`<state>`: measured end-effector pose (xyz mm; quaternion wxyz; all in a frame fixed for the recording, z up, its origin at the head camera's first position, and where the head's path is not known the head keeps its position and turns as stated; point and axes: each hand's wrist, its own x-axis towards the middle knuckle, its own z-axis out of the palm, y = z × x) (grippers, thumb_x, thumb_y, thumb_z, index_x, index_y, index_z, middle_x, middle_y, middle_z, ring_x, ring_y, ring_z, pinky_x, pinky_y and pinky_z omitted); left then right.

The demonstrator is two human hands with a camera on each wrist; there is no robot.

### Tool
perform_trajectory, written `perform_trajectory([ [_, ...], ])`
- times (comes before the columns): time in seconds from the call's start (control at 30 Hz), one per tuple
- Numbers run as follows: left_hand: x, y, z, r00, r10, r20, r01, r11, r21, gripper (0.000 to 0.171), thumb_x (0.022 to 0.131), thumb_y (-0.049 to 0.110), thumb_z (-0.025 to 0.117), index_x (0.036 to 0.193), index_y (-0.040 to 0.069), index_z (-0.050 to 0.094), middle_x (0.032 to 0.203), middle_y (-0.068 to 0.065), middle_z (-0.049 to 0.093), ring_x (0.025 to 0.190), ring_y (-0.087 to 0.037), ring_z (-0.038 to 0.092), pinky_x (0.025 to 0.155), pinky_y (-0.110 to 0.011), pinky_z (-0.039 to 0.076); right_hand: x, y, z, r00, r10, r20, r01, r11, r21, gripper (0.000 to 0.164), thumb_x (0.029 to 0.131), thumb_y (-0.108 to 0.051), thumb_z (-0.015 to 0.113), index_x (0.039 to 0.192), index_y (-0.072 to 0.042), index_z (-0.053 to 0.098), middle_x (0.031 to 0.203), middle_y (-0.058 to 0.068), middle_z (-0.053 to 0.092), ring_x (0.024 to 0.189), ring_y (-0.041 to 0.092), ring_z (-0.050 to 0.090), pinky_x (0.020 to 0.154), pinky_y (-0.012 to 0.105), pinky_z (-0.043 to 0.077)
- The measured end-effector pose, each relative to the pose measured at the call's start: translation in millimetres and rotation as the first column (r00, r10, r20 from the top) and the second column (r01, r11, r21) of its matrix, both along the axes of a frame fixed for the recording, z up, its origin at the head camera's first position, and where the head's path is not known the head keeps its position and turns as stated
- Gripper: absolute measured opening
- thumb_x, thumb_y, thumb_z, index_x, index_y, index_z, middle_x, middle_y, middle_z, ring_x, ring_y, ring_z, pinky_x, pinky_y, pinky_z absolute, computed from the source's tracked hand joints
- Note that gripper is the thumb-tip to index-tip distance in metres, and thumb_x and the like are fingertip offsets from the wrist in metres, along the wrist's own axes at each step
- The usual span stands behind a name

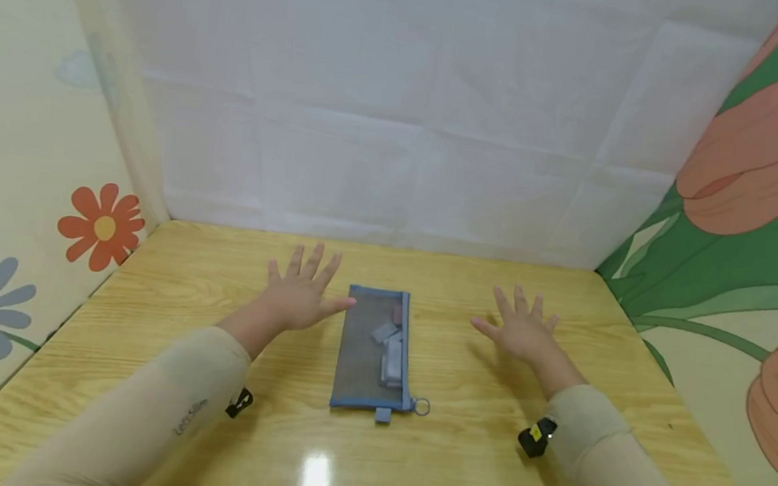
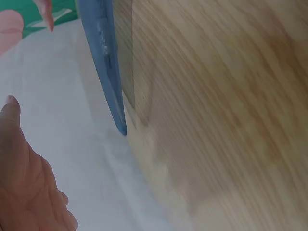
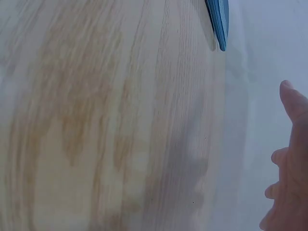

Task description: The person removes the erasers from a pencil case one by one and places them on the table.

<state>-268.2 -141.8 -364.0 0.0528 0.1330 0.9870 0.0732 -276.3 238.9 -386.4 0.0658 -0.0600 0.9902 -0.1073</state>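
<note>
A blue zip pouch [image 1: 360,356] with a grey mesh front lies flat on the wooden table, its zipper side to the right. Through the mesh show several small pale block-like items and a reddish one. My left hand [image 1: 297,300] is held over the table left of the pouch, fingers spread, its thumb tip overlapping the pouch's edge in the head view. To the right, my right hand [image 1: 523,332] hovers with fingers spread, apart from the pouch. Both hands hold nothing. In the left wrist view the pouch's blue edge [image 2: 103,53] rises past the left hand [image 2: 29,183].
A metal key ring [image 1: 422,406] hangs from the pouch's near right corner, beside a small blue tab [image 1: 383,415]. White cloth [image 1: 400,120] closes off the table's back. Floral panels stand at the left [image 1: 14,164] and right [image 1: 736,320].
</note>
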Motion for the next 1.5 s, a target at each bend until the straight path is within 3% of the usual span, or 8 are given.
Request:
perform_trajectory([
  [0.33,6.5,43.0,-7.4,0.998,-0.06,0.018,0.06,0.998,0.026,0.089,0.08,0.077,0.027,0.145,0.03,-0.01,0.15,-0.005,-0.021,0.133,-0.031,-0.023,0.099,-0.064,-0.013,0.7,-3.9,0.4,1.0,0.001,0.004,-0.001,1.0,-0.017,0.096,0.077,-0.08,0.026,0.148,-0.022,-0.003,0.15,0.02,-0.013,0.127,0.051,-0.021,0.086,0.07,-0.02],
  [0.7,19.2,79.3,-25.7,0.983,-0.177,0.053,0.179,0.983,-0.034,0.092,0.074,0.083,0.019,0.145,0.032,-0.01,0.148,-0.002,-0.023,0.133,-0.031,-0.022,0.1,-0.063,-0.011,0.5,-5.6,0.1,1.0,0.001,0.006,0.0,1.0,-0.023,0.102,0.071,-0.085,0.021,0.148,-0.023,-0.004,0.15,0.019,-0.014,0.127,0.052,-0.019,0.086,0.071,-0.018],
  [0.8,23.1,85.0,-28.9,0.979,-0.197,0.06,0.2,0.978,-0.057,0.094,0.072,0.084,0.015,0.145,0.031,-0.01,0.149,-0.002,-0.022,0.134,-0.031,-0.02,0.101,-0.063,-0.011,0.3,-5.7,-0.7,1.0,-0.002,0.004,0.002,1.0,-0.027,0.102,0.071,-0.085,0.021,0.148,-0.023,-0.004,0.15,0.019,-0.014,0.127,0.052,-0.019,0.086,0.072,-0.017],
  [1.07,32.2,95.4,-36.1,0.966,-0.244,0.081,0.252,0.961,-0.117,0.091,0.078,0.079,0.024,0.147,0.027,-0.003,0.153,-0.008,-0.01,0.137,-0.036,-0.008,0.101,-0.066,-0.003,0.7,-6.3,-1.6,1.0,-0.001,-0.002,0.001,1.0,-0.021,0.1,0.072,-0.085,0.02,0.148,-0.023,-0.004,0.15,0.018,-0.014,0.127,0.052,-0.019,0.086,0.071,-0.017],
  [1.3,37.6,100.7,-39.1,0.956,-0.235,0.176,0.261,0.955,-0.14,0.099,0.072,0.083,0.029,0.147,0.028,-0.003,0.153,-0.006,-0.009,0.137,-0.035,-0.007,0.102,-0.065,-0.001,2.0,-8.4,-3.1,1.0,0.003,-0.006,-0.004,1.0,-0.025,0.101,0.072,-0.085,0.021,0.148,-0.022,-0.002,0.15,0.02,-0.009,0.128,0.052,-0.016,0.087,0.071,-0.016],
  [1.5,37.6,99.0,-38.1,0.955,-0.22,0.197,0.248,0.96,-0.13,0.101,0.07,0.084,0.032,0.147,0.029,-0.004,0.153,-0.005,-0.009,0.137,-0.035,-0.006,0.102,-0.065,-0.001,2.0,-10.6,-3.0,1.0,0.009,-0.002,-0.009,1.0,-0.027,0.101,0.072,-0.085,0.021,0.148,-0.022,-0.002,0.151,0.02,-0.008,0.129,0.052,-0.016,0.088,0.072,-0.015],
])
